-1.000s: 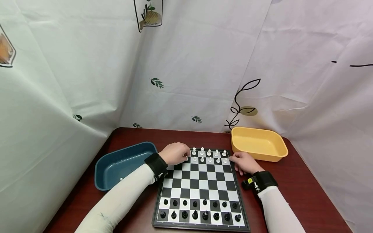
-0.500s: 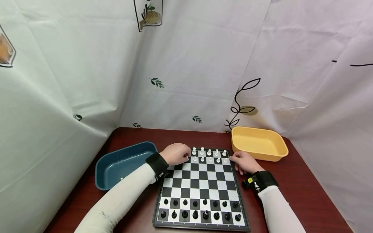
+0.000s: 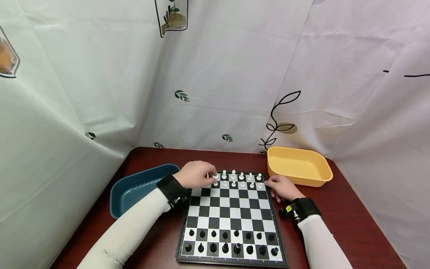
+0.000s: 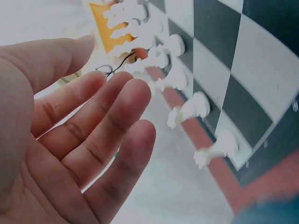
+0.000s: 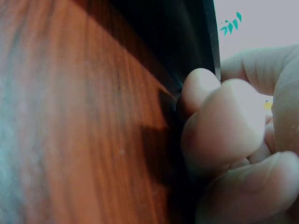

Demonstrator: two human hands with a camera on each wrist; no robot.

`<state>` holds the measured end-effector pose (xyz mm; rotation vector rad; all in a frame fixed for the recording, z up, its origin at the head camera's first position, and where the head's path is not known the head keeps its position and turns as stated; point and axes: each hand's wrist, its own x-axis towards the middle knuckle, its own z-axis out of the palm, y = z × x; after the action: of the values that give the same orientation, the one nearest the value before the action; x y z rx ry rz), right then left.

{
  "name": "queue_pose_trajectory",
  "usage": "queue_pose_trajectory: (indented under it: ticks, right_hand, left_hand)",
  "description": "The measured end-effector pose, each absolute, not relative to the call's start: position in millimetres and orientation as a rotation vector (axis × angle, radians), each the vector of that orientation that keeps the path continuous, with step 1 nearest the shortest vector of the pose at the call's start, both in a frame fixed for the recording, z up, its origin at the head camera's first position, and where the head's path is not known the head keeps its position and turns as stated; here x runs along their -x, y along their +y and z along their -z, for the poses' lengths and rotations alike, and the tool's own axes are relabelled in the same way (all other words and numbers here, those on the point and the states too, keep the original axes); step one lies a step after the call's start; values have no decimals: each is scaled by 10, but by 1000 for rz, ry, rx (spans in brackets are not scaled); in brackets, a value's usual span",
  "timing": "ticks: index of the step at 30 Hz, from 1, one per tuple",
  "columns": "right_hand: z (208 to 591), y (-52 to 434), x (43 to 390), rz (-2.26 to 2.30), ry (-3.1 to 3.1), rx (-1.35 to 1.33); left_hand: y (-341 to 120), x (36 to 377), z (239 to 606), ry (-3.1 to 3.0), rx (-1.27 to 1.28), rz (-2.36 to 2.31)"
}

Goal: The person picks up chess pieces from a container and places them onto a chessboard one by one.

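Head view: left hand hovers at the chessboard's far left corner, beside the white pieces; right hand rests on the desk against the board's right edge, between board and yellow tray. Blue tray sits left.
Left wrist view: left grip spread, fingers straight, holding nothing; white pieces just beyond.
Right wrist view: right fingers curled, pressing the board's edge.

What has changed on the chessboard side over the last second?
The left hand has drawn back toward the blue tray, uncovering a white piece at its fingertips. The right hand stays on the board's right edge; the other pieces and the yellow tray are unmoved.
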<state>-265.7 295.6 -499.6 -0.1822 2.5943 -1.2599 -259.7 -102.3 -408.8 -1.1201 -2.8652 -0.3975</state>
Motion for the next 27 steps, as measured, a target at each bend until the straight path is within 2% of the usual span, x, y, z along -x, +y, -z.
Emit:
queue_pose_trajectory:
  ticks: [12, 21, 27]
  right_hand:
    - [5014, 2971, 2655, 1275, 2590, 183]
    - [5008, 2953, 2659, 1265, 2601, 189]
    - [5009, 2957, 2659, 1270, 2592, 183]
  left_hand:
    - [-1551, 2498, 3819, -2829, 999, 469]
    - [-2192, 2449, 3914, -2904, 832, 482]
    - [-2524, 2402, 4022, -2974, 828, 442]
